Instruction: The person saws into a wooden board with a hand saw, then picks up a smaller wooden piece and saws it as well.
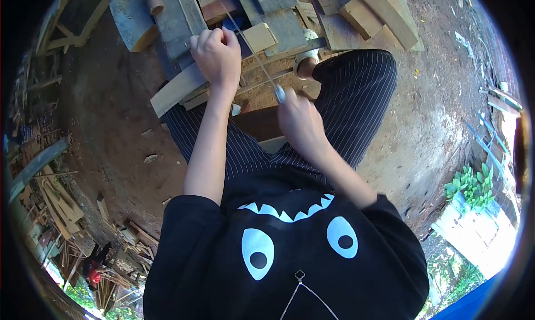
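Observation:
My right hand [301, 122], blurred by motion, is closed round the pale blue handle [280, 93] of a long, thin, file-like tool [263, 68]. Its narrow shaft runs up and left, across the edge of a small pale wooden block [259, 38]. Beside that block, my left hand [216, 55] is a fist above the bench. A short dark rod end shows at the left of the fist. What its fingers grip is hidden.
A workbench of worn planks [181, 27] stands before my knees, with a curved board [181, 90] at its near left. Another wooden block [361, 18] and a long beam [384, 13] lie at right. Scrap wood [58, 203] is piled on the dirt floor at left.

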A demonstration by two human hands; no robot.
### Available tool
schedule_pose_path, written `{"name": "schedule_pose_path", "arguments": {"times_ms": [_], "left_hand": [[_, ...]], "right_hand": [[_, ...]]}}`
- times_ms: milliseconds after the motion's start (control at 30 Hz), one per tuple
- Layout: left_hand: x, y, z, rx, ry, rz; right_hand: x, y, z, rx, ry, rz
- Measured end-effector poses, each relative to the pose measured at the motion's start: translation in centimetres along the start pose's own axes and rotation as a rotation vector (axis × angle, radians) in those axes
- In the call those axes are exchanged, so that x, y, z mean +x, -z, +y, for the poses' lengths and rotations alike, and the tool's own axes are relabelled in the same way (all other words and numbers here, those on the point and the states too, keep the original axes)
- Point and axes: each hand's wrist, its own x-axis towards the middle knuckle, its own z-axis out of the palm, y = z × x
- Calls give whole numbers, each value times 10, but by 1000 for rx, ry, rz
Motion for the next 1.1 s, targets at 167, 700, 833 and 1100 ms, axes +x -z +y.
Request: {"name": "schedule_pose_path", "arguments": {"times_ms": [167, 700, 833, 1100], "left_hand": [[0, -6, -3, 30, 42, 71], [16, -17, 5, -14, -40, 18], [20, -17, 6, 79, -50, -68], [29, -20, -2, -26, -113, -95]], "right_hand": [[18, -8, -4, 68, -18, 51], [-1, 8, 0, -10, -42, 38], [2, 5, -2, 54, -64, 15], [-5, 13, -2, 91, 32, 111]]}}
